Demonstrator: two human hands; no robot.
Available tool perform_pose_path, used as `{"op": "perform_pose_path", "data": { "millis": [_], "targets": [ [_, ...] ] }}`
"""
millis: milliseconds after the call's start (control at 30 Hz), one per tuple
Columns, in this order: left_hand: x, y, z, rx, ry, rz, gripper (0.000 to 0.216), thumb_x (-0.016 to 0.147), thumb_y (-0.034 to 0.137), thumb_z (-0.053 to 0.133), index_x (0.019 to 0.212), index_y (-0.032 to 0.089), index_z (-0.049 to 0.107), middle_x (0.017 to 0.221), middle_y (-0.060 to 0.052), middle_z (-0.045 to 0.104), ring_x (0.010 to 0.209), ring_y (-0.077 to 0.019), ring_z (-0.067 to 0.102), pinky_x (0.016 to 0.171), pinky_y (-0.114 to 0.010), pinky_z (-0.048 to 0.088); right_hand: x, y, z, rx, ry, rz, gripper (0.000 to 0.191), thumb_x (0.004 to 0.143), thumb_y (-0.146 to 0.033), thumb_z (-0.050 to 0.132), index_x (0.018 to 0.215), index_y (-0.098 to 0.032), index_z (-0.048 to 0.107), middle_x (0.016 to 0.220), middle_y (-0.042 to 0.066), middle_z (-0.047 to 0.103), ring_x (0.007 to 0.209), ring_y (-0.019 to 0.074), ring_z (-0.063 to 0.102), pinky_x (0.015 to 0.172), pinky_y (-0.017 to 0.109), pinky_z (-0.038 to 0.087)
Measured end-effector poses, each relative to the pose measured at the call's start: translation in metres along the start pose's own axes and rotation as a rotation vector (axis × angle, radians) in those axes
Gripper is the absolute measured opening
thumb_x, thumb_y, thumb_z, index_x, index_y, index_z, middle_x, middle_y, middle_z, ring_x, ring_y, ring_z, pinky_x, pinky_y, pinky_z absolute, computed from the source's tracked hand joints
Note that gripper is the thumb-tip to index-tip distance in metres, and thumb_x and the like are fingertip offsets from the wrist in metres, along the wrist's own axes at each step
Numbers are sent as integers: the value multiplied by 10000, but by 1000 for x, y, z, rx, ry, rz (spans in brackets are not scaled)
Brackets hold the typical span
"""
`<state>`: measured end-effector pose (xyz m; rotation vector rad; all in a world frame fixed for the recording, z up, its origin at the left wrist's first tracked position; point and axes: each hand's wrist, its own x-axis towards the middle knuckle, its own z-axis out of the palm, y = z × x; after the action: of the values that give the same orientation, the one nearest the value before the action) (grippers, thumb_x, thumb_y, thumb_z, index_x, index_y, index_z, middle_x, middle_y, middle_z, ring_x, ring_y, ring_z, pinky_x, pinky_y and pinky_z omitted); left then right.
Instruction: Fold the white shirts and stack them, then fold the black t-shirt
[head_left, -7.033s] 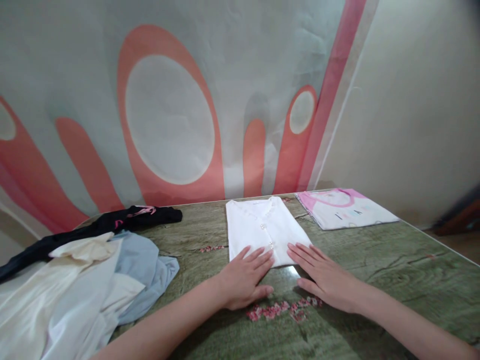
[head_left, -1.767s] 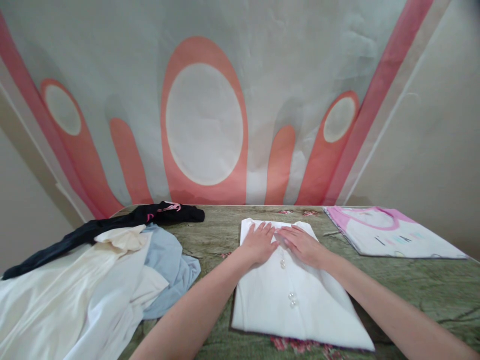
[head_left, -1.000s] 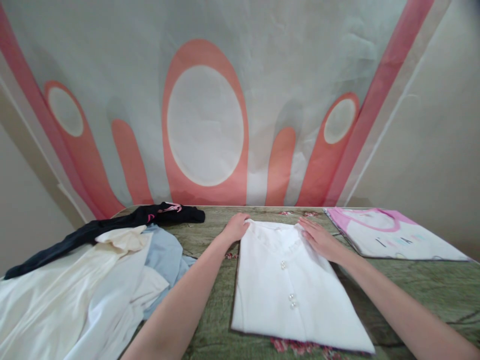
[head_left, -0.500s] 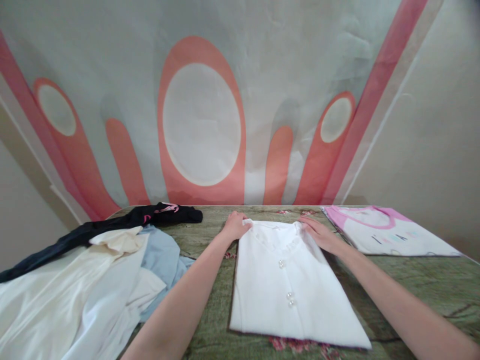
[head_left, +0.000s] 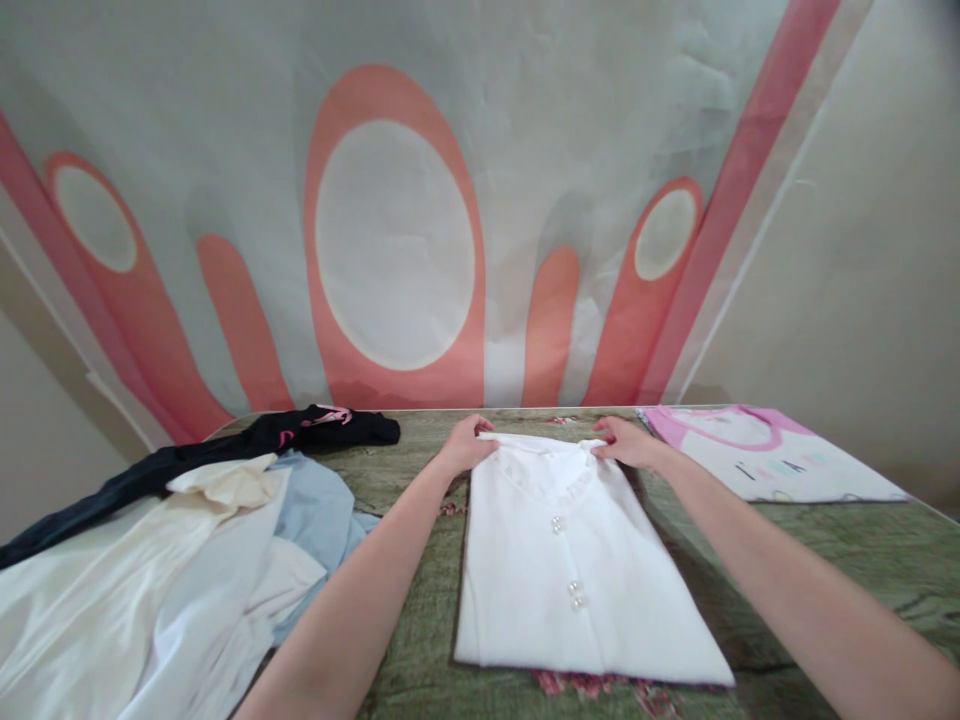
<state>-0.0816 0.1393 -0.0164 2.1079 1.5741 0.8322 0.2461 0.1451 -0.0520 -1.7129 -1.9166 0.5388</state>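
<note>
A folded white buttoned top [head_left: 577, 570] lies flat on the green patterned table [head_left: 825, 560] in front of me. My left hand [head_left: 466, 442] pinches its far left corner by the collar. My right hand [head_left: 626, 442] pinches the far right corner. Both arms stretch forward along the garment's sides. The far edge looks slightly raised between my fingers.
A heap of unfolded clothes [head_left: 150, 580], white, cream and light blue, fills the table's left part, with a black garment [head_left: 300, 432] behind it. A folded pink-and-white shirt [head_left: 765, 465] lies at the far right. A wall hanging with orange shapes [head_left: 390, 250] rises behind the table.
My hands went from pressing flat on the top's near edge to smoothing its collar, then slid apart to the far corners and closed on them.
</note>
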Motion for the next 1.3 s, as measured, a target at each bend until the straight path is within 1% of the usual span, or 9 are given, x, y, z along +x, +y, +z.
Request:
{"op": "perform_pose_path", "data": {
  "millis": [167,333,533,700,767,833,967,1100,1300],
  "targets": [
    [1,-7,1,25,39,7,177,687,168,619,861,152,593,828,-9,621,758,-135,567,689,-226,445,7,-7,8,-3,97,-26,405,697,-213,604,1084,-110,539,847,71,665,704,161,622,618,269,501],
    [1,-7,-3,92,119,52,290,804,304,546,1029,122,535,1049,-99,580,980,-197,530,867,-309,407,-2,-16,16,-75,209,-50,407,784,-226,463,1154,-60,498,1066,186,608,967,261,580,854,427,447],
    [-5,23,-6,161,-38,183,294,897,272,383,1123,131,505,1182,-97,546,1104,-180,487,966,-289,339,-58,-45,26,-210,88,-284,514,830,-376,441,1286,-138,425,1351,131,425,1254,280,354,1047,437,269],
    [-50,57,7,241,-323,283,351,855,311,449,1179,187,503,1280,-73,503,1199,-212,430,1000,-354,313,-105,-54,34,-397,-2,-310,570,879,-523,293,1350,-209,362,1440,90,299,1326,298,216,1053,509,223],
    [-79,66,12,349,-409,252,462,882,381,375,1301,187,385,1424,-100,307,1296,-262,285,1024,-472,241,-116,-53,34,-407,-22,-325,558,881,-535,285,1354,-248,357,1448,65,288,1328,287,217,1056,500,229],
    [-107,70,13,442,-399,201,548,897,486,280,1362,195,299,1465,-101,194,1326,-286,208,1034,-517,184,-123,-52,32,-410,-61,-341,564,880,-540,287,1368,-261,335,1458,54,266,1329,281,218,1058,488,237],
    [-136,65,10,495,-376,240,617,896,557,181,1391,197,257,1471,-88,178,1346,-268,144,1060,-485,136,-130,-53,27,-421,-121,-357,600,881,-552,274,1405,-263,248,1474,45,216,1339,270,188,1070,484,213],
    [-126,55,11,503,-342,267,645,884,593,162,1395,209,250,1472,-75,181,1348,-267,133,1065,-475,118,-119,-53,25,-428,-128,-355,603,879,-562,259,1404,-266,251,1475,31,211,1343,258,177,1081,471,192],
    [-85,43,18,510,-356,293,657,878,612,150,1396,217,242,1477,-66,166,1348,-257,132,1069,-461,103,-77,-44,25,-435,-142,-332,624,869,-587,232,1397,-257,276,1474,32,217,1339,265,192,1079,462,194]
  ]
}}
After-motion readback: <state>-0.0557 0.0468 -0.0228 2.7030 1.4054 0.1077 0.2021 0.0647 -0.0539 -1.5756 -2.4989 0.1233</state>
